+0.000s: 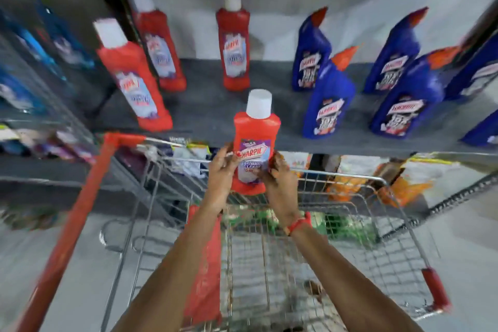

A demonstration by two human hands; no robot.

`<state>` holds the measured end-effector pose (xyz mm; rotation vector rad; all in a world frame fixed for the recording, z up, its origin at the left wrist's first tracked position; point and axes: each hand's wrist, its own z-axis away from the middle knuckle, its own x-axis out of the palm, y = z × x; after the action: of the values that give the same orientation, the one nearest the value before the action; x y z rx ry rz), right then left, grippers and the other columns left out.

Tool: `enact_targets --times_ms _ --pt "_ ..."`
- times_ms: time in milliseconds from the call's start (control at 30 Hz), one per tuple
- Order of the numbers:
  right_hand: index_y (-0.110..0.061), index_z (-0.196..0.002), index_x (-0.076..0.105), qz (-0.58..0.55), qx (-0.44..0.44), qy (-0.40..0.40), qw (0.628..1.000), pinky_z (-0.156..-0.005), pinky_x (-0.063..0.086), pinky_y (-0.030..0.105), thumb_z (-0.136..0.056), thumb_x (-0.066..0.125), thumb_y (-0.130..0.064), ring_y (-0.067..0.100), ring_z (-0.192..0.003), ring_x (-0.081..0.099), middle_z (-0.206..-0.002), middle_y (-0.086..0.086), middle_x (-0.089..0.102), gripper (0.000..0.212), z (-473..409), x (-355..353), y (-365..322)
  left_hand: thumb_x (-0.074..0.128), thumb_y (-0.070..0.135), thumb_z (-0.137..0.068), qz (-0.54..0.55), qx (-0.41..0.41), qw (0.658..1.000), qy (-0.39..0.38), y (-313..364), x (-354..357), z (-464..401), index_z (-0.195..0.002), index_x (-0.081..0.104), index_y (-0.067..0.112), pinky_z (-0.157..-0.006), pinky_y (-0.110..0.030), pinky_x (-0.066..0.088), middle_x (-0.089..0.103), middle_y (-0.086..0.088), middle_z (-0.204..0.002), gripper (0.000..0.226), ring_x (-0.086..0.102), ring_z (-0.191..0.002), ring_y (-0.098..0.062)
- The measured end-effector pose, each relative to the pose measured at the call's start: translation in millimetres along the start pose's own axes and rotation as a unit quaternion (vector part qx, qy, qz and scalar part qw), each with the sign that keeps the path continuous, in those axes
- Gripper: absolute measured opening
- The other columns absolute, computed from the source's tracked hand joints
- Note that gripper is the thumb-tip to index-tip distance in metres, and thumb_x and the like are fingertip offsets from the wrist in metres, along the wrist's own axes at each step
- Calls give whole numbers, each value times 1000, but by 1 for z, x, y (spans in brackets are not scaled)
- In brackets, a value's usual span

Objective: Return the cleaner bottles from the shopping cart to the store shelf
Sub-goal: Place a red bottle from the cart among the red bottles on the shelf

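Holding the red plastic cleaner bottle with a white cap [254, 143] upright, both hands' fingers [229, 159] wrap its stiff, maybe slippery middle, above the wire shopping cart [350, 178], near the grey shelf's [210, 105] front edge.

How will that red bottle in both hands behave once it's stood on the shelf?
The red bottle looks like rigid plastic, so both hands, left hand and right hand, probably won't dent it. Tall and narrow, it may tip if nudged. The glossy label could be slippery.

Red cleaner bottle [254, 143] — white cap, upright, above cart [350, 178].
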<state>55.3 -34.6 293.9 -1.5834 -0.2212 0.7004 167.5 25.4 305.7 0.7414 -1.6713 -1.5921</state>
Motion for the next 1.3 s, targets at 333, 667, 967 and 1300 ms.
enact_targets --times_ms 333,667,967,1300 --pt "-12 -123 53 -48 -151 -11 987 -95 53 42 -82 66 -12 21 -105 64 -118 11 66 43 -89 -3 -74 47 5 -90 46 44 998 26 64 17 -65 -120 48 2 -92 -40 48 59 -9 -108 31 56 -101 -25" --pt "-5 -124 51 -39 -143 -30 988 -94 52 49 -84 65 -12 32 -106 63 -118 19 65 42 -122 21 -70 46 8 -91 27 42 997 59 50 11 -95 -120 46 5 -84 -34 49 59 1 -98 28 57 -93 -13" --pt "-9 -130 45 -74 -135 -35 987 -96 53 35 -84 67 -17 12 -104 58 -123 13 62 51 -117 21 -65 49 5 -90 -5 87 994 66 45 14 -87 -125 44 0 -90 -27 50 55 -19 -119 36 60 -101 -9" --pt "-5 -128 48 -89 -95 56 990 -96 47 17 -85 62 2 17 -115 52 -130 14 55 46 -77 -13 -38 52 3 -88 -29 213 956 200 41 28 -46 -110 56 -3 -75 -6 45 61 -17 -105 23 55 -92 -16"
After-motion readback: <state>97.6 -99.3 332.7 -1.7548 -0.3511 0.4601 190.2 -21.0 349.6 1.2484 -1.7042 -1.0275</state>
